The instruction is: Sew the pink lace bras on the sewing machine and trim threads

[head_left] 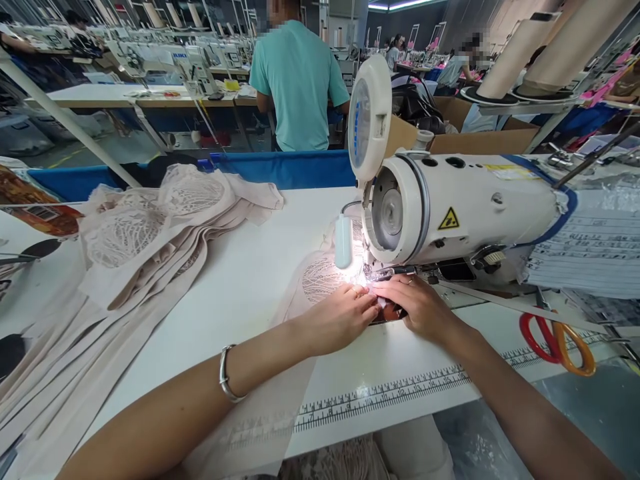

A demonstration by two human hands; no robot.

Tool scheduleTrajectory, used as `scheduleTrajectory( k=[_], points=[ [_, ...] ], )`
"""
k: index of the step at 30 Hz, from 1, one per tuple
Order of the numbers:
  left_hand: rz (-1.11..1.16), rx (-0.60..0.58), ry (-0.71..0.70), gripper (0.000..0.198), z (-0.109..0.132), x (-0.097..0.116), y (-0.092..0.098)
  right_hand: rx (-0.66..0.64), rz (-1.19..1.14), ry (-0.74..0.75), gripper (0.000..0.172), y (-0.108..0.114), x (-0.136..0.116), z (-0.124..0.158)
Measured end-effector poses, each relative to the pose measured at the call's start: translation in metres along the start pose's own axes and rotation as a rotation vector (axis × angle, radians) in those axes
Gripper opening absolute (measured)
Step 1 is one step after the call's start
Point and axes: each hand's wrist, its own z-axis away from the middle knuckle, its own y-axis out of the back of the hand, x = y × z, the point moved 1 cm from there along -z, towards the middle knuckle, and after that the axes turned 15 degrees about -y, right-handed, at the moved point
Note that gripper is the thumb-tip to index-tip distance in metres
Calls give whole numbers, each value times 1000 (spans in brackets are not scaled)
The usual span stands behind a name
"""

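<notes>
Fingers (364, 300) of left hand (337, 319) and right hand (424, 308) slightly curled at sheer beige fabric (319, 277), lace-patterned, brightly lit; grip unclear.

Left arm (185, 393) and right arm (520, 400) reach forward, converging; left grip (341, 319) and right grip (421, 305) lie palm-down, close together, fingers (395, 287) bent.

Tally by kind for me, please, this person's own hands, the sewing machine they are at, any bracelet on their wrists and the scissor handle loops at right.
Left hand and right hand: 2
Sewing machine: 1
Silver bracelet: 1
Red scissor loop and orange scissor loop: 2
Total: 6
</notes>
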Motion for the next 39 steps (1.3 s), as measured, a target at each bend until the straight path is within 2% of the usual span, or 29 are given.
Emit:
scheduleTrajectory(
  k=[3,6,9,15,21,30,33,35,39],
  points=[
    [22,-2,14,32,2,-2,1,35,-21,17,46,4,-1,2],
    [53,32,34,36,3,-7,1,22,-47,3,37,5,-2,3],
    [77,71,62,37,5,-12,0,11,-47,-10,35,5,-4,2],
    [72,97,64,33,10,-21,-4,19,-25,1,48,5,-3,-1],
    [87,70,81,33,12,-36,-5,-53,42,-31,58,2,2,0],
    [159,53,169,33,16,-49,13,3,50,-41,66,2,2,2],
    [178,73,190,32,17,-52,12,3,31,-7,64,3,0,2],
    [186,67,259,32,16,-53,7,17,13,0,60,4,-2,1],
    [147,40,503,29,21,-55,-4,42,-26,-41,46,6,-5,-2]
  ],
)
